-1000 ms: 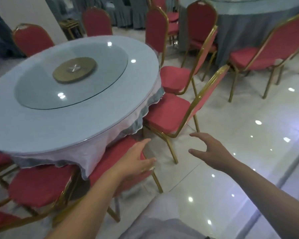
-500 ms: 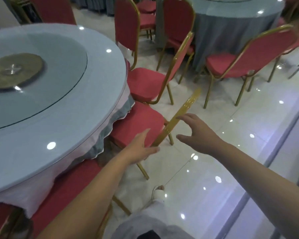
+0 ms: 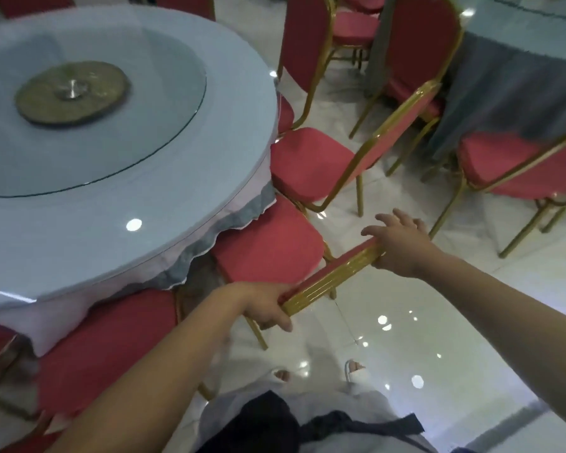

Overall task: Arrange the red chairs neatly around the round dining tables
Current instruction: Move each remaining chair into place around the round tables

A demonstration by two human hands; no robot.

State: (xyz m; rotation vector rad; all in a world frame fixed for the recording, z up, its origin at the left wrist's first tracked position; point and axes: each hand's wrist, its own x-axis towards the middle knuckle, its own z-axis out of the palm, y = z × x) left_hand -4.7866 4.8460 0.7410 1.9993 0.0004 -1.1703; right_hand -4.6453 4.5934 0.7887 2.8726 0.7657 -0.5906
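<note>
red chair (image 3: 268,245), gold frame, seat part under rd table (image 3: 79,233)

Soft motion blur, glare-spotted floor (image 3: 406,338)

Left hand (image 3: 268,308), right hand (image 3: 401,248), holding red chair (image 3: 327,281)
</note>
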